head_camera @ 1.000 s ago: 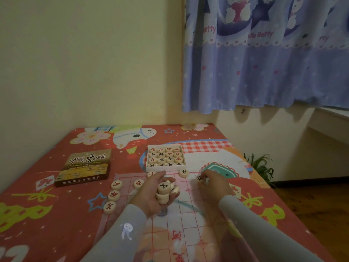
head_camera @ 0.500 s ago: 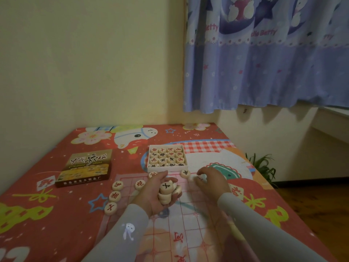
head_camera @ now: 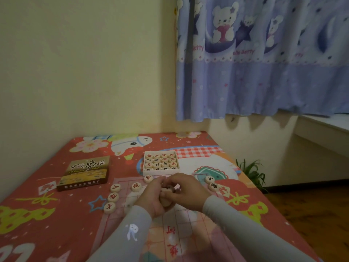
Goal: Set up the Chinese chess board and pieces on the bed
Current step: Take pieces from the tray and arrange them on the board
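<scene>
A thin pink chess board sheet (head_camera: 190,229) lies on the red bed cover. My left hand (head_camera: 151,199) is cupped over it and holds a stack of round wooden pieces (head_camera: 166,200). My right hand (head_camera: 186,191) has its fingers on the top of that stack. Several pieces with red characters lie along the board's left edge (head_camera: 113,197) and far edge (head_camera: 148,178). Two pieces (head_camera: 211,183) sit at the far right corner. A white tray (head_camera: 160,173) beyond the board holds several more pieces.
The chess box lid (head_camera: 85,172) lies left of the board. Walls close the bed's far and left sides. The bed's right edge drops to a wooden floor (head_camera: 311,214), where a green plant (head_camera: 249,172) stands. A blue curtain (head_camera: 264,72) hangs above.
My right hand moved left from the board's far right corner, where two pieces now lie, onto the stack in my left hand. The camera tilted up slightly.
</scene>
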`<act>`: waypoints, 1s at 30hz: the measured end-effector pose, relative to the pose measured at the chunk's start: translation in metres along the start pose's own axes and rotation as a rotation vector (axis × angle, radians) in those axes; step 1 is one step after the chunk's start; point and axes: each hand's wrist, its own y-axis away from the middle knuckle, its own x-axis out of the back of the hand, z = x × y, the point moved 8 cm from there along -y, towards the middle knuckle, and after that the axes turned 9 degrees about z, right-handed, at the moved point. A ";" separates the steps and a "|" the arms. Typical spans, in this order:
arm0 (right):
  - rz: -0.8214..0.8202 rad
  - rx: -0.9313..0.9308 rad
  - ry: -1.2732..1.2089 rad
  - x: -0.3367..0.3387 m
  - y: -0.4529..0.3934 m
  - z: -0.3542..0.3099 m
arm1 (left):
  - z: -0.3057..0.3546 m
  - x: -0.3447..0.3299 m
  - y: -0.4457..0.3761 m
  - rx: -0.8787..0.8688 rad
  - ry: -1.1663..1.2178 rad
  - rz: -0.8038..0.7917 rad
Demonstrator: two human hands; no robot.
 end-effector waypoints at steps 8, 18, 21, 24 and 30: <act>0.220 -0.096 -0.158 0.027 0.007 0.015 | 0.000 -0.006 0.008 0.019 0.067 -0.089; 0.326 -0.134 -0.124 0.042 0.010 0.036 | 0.000 -0.007 0.006 0.039 0.073 -0.113; 0.338 -0.161 -0.110 0.046 0.015 0.046 | 0.002 0.000 -0.002 0.019 0.047 -0.059; 0.361 -0.180 -0.080 0.056 0.028 0.055 | 0.001 0.002 -0.008 0.009 0.043 -0.038; 0.430 -0.296 -0.084 0.081 0.067 0.091 | -0.004 0.000 -0.004 -0.003 0.039 -0.033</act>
